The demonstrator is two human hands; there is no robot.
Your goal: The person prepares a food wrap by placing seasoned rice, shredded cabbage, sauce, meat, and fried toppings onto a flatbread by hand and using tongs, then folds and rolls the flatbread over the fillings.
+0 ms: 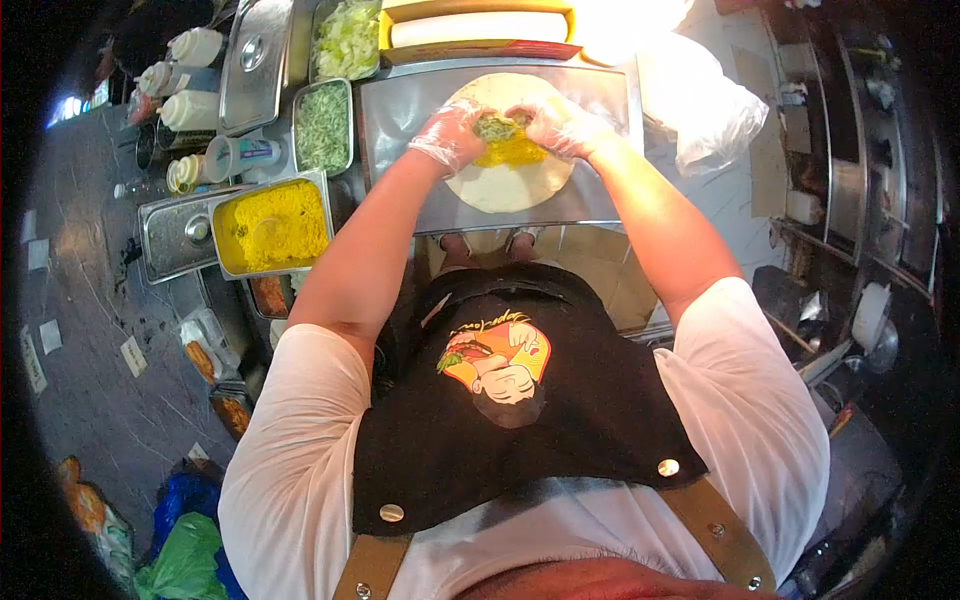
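Observation:
A large round tortilla (505,190) lies flat on a metal work surface (400,200). Yellow rice (515,152) is spread near its middle, with a greenish filling (494,129) just beyond it. My left hand (450,135), in a clear plastic glove, comes in from the left, its fingers curled against the filling. From the other side my right hand (562,124), gloved the same way, closes its fingertips on the filling's right end. Both hands rest over the tortilla, partly hiding it. Exactly what lies under the fingertips is hidden.
Left of the work surface stand metal pans of shredded greens (323,125), chopped lettuce (347,38) and yellow rice (270,225). White squeeze bottles (190,110) stand farther left. A yellow box (480,50) sits at the back edge, and a plastic bag (715,120) lies at the right.

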